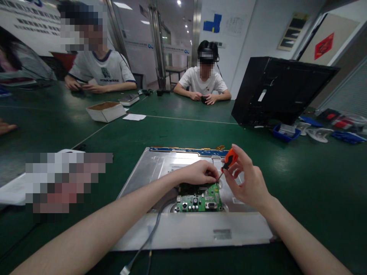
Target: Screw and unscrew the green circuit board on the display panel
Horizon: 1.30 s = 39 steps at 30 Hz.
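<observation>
A metal-backed display panel (177, 229) lies flat on the green table in front of me. On its middle sits a green circuit board (200, 201), with a grey cable (157, 225) running off its left side over the panel's near edge. My right hand (250, 183) grips an orange and black screwdriver (230, 158), tilted, its tip down at the board's upper right corner. Beside that tip, my left hand (200, 172) is bent over the board's far edge with fingers pressed together; whatever they pinch is hidden.
A large black monitor housing (283, 91) stands at the right, with a blue tray (285, 133) before it. At the back left are a white box (104, 112) and a paper (134, 117). Two people (205, 82) sit across the table. Another hand (7, 126) shows at the left edge.
</observation>
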Available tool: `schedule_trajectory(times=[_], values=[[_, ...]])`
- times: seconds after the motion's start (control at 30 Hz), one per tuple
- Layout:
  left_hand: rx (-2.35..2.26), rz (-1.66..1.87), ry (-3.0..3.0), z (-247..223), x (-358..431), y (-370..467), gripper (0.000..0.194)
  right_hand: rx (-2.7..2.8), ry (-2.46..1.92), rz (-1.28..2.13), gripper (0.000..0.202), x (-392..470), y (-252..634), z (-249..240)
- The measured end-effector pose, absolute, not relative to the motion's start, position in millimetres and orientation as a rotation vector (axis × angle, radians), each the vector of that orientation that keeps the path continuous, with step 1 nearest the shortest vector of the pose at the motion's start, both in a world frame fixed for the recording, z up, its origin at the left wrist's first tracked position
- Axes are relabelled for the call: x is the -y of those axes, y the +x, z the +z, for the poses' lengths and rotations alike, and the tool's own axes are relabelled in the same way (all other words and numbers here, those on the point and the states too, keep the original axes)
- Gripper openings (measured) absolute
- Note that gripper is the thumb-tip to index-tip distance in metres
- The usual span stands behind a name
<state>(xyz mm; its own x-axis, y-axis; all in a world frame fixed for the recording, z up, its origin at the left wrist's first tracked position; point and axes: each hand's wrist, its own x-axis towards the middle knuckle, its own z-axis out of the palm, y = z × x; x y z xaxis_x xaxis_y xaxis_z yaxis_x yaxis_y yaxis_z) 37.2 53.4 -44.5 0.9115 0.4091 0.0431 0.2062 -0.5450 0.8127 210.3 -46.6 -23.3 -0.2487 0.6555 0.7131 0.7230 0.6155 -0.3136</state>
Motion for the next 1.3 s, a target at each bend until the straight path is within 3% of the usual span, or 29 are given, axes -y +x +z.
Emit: schedule_trajectory(times=[1.0, 1.3], values=[[-0.423, 0.289, 2.167, -39.4, -52.1, 36.8, 0.008, 1.942, -1.081, -0.217, 0.076, 45.7, 209.2, -22.3], [-0.452, 0.298, 2.15, -41.3, -51.8, 37.8, 0.007, 1.977, -1.05, -0.062, 0.08, 47.2, 209.3, -21.1]])
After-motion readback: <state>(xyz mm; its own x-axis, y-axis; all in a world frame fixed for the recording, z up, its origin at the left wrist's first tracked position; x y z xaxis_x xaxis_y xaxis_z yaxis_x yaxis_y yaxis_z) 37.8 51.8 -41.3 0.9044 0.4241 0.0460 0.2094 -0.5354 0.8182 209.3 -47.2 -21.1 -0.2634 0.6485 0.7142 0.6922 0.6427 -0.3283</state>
